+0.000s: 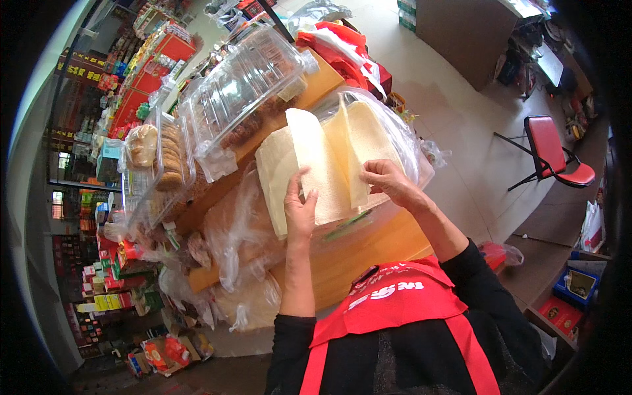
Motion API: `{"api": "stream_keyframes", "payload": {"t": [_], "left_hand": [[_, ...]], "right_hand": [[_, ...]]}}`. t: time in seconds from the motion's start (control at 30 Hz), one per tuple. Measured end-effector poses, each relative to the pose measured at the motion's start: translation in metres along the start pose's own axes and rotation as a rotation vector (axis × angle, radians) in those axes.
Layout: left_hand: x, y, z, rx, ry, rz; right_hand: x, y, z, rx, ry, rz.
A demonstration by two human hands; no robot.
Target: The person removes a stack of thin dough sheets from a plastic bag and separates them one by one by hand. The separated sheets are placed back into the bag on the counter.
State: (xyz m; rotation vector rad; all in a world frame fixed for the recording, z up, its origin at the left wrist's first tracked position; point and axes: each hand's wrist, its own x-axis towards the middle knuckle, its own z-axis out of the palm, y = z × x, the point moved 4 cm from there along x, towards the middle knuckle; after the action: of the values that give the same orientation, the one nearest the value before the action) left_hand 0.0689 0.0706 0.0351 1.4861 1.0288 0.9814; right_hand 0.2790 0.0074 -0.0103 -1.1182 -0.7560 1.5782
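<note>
Thin pale-yellow sheets, perhaps tofu skin, lie in a stack on clear plastic over a wooden table. My left hand rests at the lower left edge of a raised, folded sheet, thumb and index finger apart. With thumb and fingers together, my right hand pinches the edge of a sheet that stands up near the middle. More of the same sheets lie beyond and to the right of it. Whether my left fingers grip the sheet or only touch it cannot be told.
A clear plastic box of brown food stands behind, with a tub of round biscuits to its left. Plastic bags lie at the table's left. A red folding chair stands on the floor at right; stocked shelves line the left.
</note>
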Motion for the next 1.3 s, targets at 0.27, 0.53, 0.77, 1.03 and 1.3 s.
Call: {"api": "stream_keyframes", "payload": {"t": [0.27,0.53,0.77,1.03,1.3], "left_hand": [[-0.035,0.013,0.011,0.064,0.013,-0.264],[-0.036,0.014,0.015,0.121,-0.054,-0.066],[-0.03,0.028,0.02,0.251,-0.091,-0.029],[-0.026,0.005,0.013,0.089,-0.076,-0.089],[-0.024,0.001,0.009,0.032,0.007,-0.138]], "right_hand": [[0.002,0.001,0.019,0.033,-0.095,-0.149],[0.003,-0.002,0.032,0.169,-0.115,-0.142],[0.006,-0.005,0.038,0.037,-0.079,-0.196],[-0.004,-0.025,0.053,-0.457,0.087,-0.435],[0.002,-0.016,0.05,-0.393,0.154,-0.38]]}}
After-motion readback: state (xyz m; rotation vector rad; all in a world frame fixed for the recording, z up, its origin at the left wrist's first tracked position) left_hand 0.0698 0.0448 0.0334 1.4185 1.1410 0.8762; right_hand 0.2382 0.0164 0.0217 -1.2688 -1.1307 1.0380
